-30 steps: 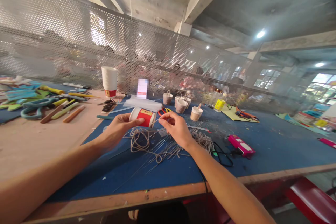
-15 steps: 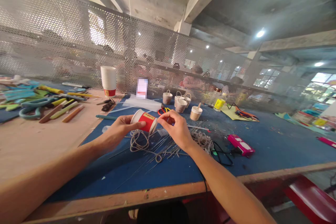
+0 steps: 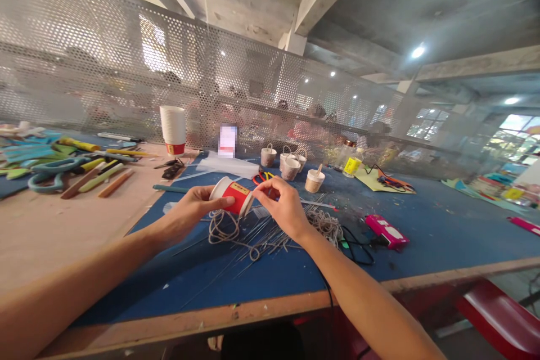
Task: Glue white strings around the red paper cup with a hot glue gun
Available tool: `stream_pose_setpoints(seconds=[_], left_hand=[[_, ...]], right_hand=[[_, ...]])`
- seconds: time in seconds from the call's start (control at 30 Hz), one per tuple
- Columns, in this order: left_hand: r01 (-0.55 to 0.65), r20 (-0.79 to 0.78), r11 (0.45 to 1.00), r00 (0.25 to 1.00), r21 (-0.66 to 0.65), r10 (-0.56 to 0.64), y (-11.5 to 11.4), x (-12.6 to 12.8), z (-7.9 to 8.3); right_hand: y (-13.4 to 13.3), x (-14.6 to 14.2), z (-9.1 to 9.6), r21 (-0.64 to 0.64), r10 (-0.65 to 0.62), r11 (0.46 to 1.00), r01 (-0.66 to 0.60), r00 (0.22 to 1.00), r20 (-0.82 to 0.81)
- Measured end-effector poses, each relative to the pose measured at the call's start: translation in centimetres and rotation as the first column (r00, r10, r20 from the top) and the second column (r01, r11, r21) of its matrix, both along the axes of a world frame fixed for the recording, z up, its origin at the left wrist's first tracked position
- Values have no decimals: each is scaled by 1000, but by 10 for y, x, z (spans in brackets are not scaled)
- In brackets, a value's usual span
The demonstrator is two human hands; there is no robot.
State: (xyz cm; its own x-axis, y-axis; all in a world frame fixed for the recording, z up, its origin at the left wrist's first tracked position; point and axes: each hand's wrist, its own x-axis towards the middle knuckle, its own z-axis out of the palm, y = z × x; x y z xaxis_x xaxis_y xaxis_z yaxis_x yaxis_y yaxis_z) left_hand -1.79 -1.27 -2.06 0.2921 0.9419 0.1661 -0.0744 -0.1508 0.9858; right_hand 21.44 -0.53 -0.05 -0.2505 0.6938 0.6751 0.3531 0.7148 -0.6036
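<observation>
My left hand (image 3: pixel 197 206) is wrapped round a red and white paper cup (image 3: pixel 242 198), which lies on its side in the air above the table, thumb on the red band. At the cup's right end, the fingertips of my right hand (image 3: pixel 282 202) are pinched together against its edge. Whatever sits between them is too small or hidden to make out. Below the cup lie a loose coil of grey cord (image 3: pixel 223 226) and several thin wires (image 3: pixel 270 239). A second tangle of cord (image 3: pixel 327 225) rests beside my right wrist. Scissors with orange-yellow handles (image 3: pixel 262 177) show behind my right hand.
Several small cord-handled cups (image 3: pixel 291 169) stand at the back. A stack of paper cups (image 3: pixel 172 129) is at the left rear, near teal scissors (image 3: pixel 54 173) and clay-coloured sticks (image 3: pixel 116 183). A magenta device (image 3: pixel 387 232) with a black cable lies right. A perforated metal screen (image 3: pixel 253 79) stands behind.
Almost nothing differs. Both hands keep their hold at the cup, and the view has shifted very slightly.
</observation>
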Motion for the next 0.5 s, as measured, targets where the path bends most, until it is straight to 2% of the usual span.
stream_pose_setpoints(seconds=[0.5], left_hand=[[3,-30,1000,1000,31,-2,2,-2,-3]], right_hand=[[0,0,1,-8,-22,1000,22,1000,9]])
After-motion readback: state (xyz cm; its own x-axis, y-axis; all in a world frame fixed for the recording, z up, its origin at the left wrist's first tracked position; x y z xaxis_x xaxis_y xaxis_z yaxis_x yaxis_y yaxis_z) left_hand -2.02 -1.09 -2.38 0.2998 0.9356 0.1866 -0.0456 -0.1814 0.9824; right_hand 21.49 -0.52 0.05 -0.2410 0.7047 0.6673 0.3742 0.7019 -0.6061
